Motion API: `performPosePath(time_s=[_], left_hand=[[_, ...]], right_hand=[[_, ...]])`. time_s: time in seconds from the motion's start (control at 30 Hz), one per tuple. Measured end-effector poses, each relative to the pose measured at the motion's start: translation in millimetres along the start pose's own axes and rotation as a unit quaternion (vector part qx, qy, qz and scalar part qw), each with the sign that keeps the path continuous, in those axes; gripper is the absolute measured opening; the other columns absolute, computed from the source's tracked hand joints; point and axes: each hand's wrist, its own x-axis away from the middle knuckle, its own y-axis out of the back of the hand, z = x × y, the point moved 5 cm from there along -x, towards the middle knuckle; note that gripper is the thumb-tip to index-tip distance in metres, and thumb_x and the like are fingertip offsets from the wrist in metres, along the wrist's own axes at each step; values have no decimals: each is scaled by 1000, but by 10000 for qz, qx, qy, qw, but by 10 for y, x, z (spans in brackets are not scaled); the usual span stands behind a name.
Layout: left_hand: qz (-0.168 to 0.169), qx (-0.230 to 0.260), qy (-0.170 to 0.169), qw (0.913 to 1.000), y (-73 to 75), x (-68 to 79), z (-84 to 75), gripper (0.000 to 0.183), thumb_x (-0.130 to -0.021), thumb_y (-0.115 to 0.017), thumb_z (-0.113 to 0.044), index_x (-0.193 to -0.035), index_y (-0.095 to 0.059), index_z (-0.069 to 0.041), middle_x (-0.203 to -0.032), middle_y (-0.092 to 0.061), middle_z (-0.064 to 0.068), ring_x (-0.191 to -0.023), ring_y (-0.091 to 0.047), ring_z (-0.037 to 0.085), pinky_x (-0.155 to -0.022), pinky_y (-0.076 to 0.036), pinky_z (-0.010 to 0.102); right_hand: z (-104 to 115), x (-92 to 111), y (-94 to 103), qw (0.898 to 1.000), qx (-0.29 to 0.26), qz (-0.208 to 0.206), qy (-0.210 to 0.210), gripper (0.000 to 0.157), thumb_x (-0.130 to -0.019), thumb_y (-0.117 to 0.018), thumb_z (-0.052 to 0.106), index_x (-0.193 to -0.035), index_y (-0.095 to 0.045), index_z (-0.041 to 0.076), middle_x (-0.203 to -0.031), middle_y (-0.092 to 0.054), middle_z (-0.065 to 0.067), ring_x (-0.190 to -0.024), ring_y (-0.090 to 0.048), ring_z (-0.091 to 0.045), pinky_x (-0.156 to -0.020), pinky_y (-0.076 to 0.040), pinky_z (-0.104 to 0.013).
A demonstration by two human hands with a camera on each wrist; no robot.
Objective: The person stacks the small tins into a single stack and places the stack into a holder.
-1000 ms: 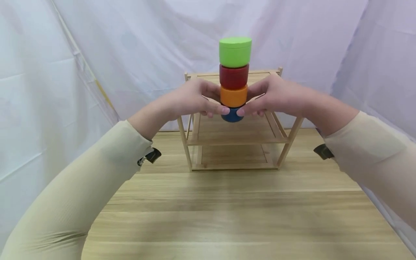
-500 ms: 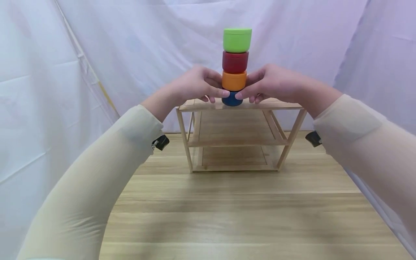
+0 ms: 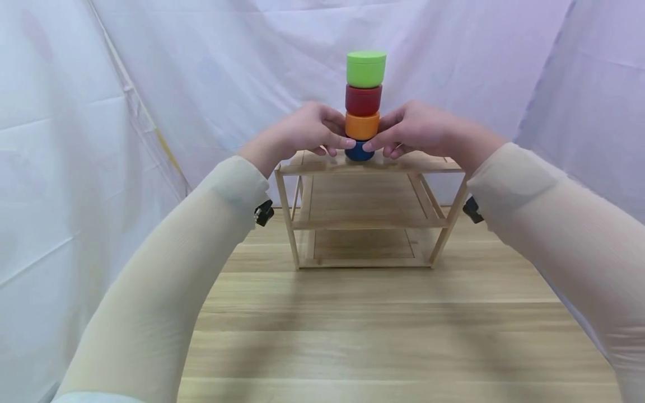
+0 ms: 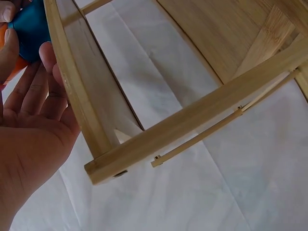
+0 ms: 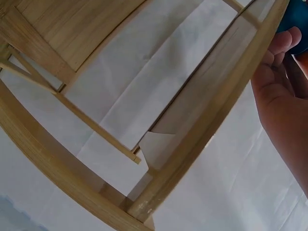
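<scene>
A stack of round cups stands upright in the head view: a green cup (image 3: 365, 70) on top, then a red cup (image 3: 363, 101), an orange cup (image 3: 361, 126) and a blue cup (image 3: 359, 151) lowest. From the left side my left hand (image 3: 317, 131) grips the lower stack, thumb on the blue cup. My right hand (image 3: 415, 131) mirrors it on the right, its thumb also on the blue cup and fingers behind the orange one. The blue cup overlaps the top board of a wooden shelf (image 3: 370, 167). In the left wrist view, fingers curl around the blue cup (image 4: 31, 31).
The shelf has a middle board (image 3: 368, 225) and a bottom board (image 3: 363, 262), and stands at the back of a wooden table (image 3: 393, 336). White curtains (image 3: 242, 61) hang behind and at both sides. A pole (image 3: 136, 106) leans at the left.
Both hands have carried the cup stack forward, away from me, and it now overlaps the shelf's top board. The hold on it looks the same, and the sleeves have drawn closer together.
</scene>
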Motion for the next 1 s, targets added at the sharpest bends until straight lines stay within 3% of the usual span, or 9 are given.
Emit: performPosePath(time_s=[0.3,0.77,1.0], left_hand=[[-24,148,131,9998,-16,-65,13,54,-96,-81,-27,-146,-64,-13,-132,-71,5,-87,-70,20,-80,-60,29],[-83,86,217,9997,-42,-83,-28,53,-96,-81,-28,-145,-64,-15,-130,-70,4,-84,-68,19,-78,-57,29],[-105,116,360,9992,-60,-135,-50,56,-94,-83,-29,-145,-63,-15,-130,-69,4,-82,-67,18,-79,-57,29]], right_hand=[[-36,-58,1,9998,-180,10,-83,57,-95,-82,33,-146,-63,16,-86,-67,-1,-80,-63,-17,-84,-61,-25],[-49,-51,17,9999,-97,52,-79,64,-98,-79,32,-154,-55,15,-100,-66,-2,-83,-63,-16,-83,-60,-24],[-55,-67,33,9994,-283,117,-154,67,-100,-77,28,-159,-50,14,-119,-65,-5,-83,-64,-15,-83,-61,-24]])
